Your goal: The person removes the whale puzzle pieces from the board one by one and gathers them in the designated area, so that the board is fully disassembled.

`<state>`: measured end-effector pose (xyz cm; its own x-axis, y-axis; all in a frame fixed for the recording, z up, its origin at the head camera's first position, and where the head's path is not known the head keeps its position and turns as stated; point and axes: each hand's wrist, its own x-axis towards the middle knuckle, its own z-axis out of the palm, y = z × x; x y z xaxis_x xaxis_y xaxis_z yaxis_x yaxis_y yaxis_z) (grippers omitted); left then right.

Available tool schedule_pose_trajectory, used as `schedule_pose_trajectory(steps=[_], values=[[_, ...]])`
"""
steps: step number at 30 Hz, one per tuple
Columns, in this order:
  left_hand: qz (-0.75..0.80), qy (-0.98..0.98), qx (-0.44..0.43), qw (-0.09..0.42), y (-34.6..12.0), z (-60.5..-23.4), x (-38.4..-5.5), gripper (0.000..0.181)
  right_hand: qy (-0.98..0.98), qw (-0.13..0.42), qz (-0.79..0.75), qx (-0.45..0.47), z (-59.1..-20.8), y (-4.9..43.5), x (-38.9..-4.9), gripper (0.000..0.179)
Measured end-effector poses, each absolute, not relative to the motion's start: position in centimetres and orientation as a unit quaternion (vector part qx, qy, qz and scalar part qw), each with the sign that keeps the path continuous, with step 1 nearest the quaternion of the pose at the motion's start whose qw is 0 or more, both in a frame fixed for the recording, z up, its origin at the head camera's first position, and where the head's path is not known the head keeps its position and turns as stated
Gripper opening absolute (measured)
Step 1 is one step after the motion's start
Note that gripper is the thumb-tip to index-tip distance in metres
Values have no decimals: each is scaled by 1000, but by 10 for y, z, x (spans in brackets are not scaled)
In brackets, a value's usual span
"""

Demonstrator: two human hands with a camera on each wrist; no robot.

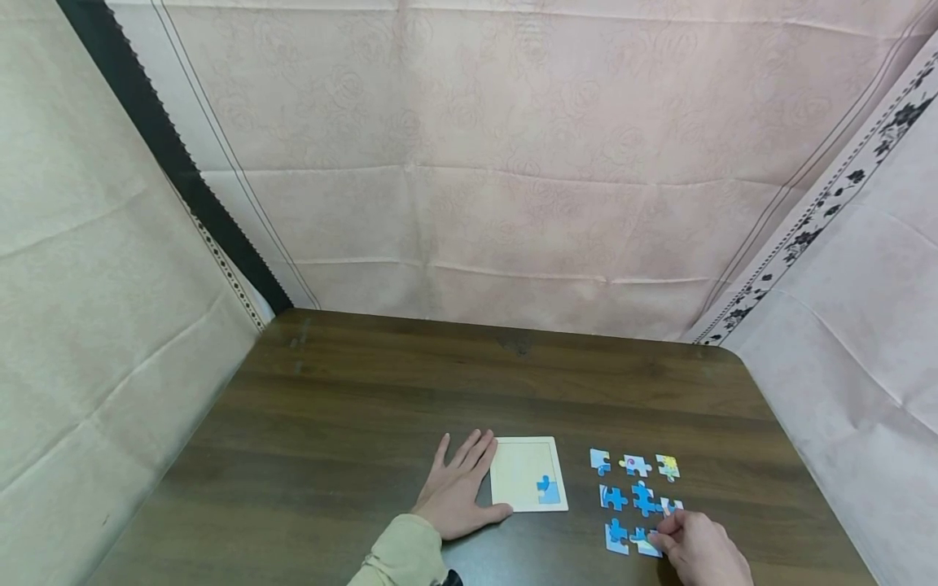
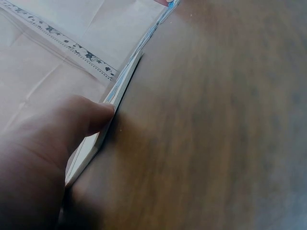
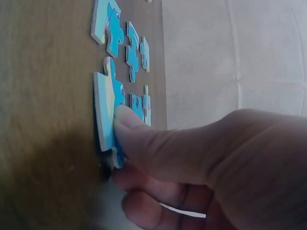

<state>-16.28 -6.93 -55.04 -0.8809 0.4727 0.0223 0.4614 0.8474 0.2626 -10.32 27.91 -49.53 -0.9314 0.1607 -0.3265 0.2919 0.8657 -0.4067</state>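
Observation:
A shallow pale puzzle board [image 1: 519, 476] lies on the table with one blue jigsaw piece [image 1: 548, 491] in its lower right corner. My left hand [image 1: 458, 498] rests along the board's left side, fingers straight and spread. Its thumb [image 2: 98, 115] touches the near edge of the board. At the right, my right hand [image 1: 702, 547] pinches a blue and white jigsaw piece [image 3: 106, 112] of the nearest row. The thumb [image 3: 136, 132] lies over its face, and the other fingers are curled at its near edge, partly hidden behind the thumb.
Several loose blue jigsaw pieces [image 1: 645, 498] are spread in rows right of the board, one of them with yellow [image 1: 668, 466]. The brown wooden table [image 1: 352, 407] ends at pale cloth hangings [image 1: 513, 203] behind and at both sides.

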Motion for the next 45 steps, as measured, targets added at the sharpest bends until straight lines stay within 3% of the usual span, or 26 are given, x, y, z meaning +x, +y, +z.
schedule_pose_trajectory(steps=[30,45], values=[[130,961,245,18,-69,-550,-165,100,956,144,-224,121,-492,273,-105,10],[129,961,246,18,-69,-551,-164,100,951,39,-301,64,-473,242,-111,15]])
